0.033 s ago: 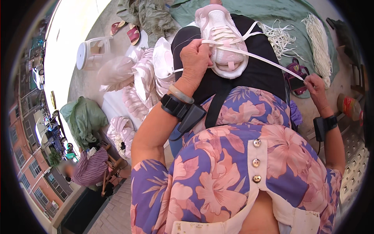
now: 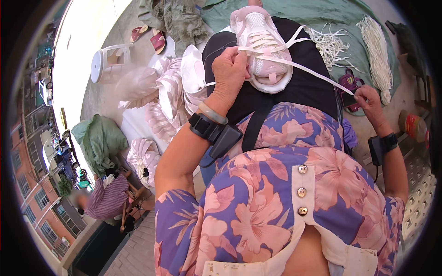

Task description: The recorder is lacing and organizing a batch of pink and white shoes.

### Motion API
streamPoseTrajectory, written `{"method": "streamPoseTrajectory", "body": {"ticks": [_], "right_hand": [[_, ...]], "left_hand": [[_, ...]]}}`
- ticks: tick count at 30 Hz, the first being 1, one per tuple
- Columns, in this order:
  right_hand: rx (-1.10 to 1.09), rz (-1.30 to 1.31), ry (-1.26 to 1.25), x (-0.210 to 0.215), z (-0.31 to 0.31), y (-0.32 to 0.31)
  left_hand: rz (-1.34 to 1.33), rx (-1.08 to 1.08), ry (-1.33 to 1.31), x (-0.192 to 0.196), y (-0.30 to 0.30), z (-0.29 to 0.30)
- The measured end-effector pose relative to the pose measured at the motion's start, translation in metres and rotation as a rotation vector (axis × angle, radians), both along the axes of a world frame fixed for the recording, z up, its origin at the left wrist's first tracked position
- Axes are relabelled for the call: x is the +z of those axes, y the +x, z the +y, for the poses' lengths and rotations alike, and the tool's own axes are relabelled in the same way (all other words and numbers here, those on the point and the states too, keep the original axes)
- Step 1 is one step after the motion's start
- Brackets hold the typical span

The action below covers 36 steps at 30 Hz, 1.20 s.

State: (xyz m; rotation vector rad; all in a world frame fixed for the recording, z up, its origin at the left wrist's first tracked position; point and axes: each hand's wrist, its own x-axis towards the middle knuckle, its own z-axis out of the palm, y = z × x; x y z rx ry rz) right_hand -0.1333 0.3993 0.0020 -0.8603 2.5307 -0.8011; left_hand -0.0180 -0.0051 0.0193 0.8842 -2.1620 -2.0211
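A pale pink and white sneaker (image 2: pixel 264 41) lies on my lap, on black trousers, toe pointing away. My left hand (image 2: pixel 230 69) grips the shoe's near side and pinches a white lace there. A long white lace (image 2: pixel 313 71) runs taut from the shoe down to my right hand (image 2: pixel 368 103), which is closed on its end out to the right. Both wrists carry black bands with small devices.
Bundles of white laces (image 2: pixel 377 50) lie on a green cloth (image 2: pixel 322 14) ahead. A heap of pink and white shoe parts (image 2: pixel 161 101) sits to my left, beside a white plastic stool (image 2: pixel 108 62) and sandals. A person in a striped top (image 2: pixel 108 198) sits lower left.
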Motion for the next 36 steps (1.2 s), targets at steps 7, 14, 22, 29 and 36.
{"method": "streamPoseTrajectory", "body": {"ticks": [7, 14, 22, 29, 36], "right_hand": [[0.217, 0.028, -0.422, 0.018, -0.124, 0.001], [0.208, 0.349, -0.397, 0.000, -0.209, 0.017], [0.134, 0.206, -0.490, -0.009, -0.222, 0.014], [0.088, 0.216, -0.497, -0.010, -0.218, 0.017], [0.129, 0.300, -0.527, -0.012, -0.218, 0.018]], "left_hand": [[-0.063, -0.266, -0.632, 0.004, 0.022, 0.008], [0.145, -0.283, -0.801, -0.011, 0.021, 0.000], [0.095, -0.292, -0.768, -0.005, 0.016, -0.007], [0.500, -0.348, -0.974, 0.026, -0.001, 0.020], [0.271, -0.456, -1.020, 0.008, -0.021, 0.037]]}}
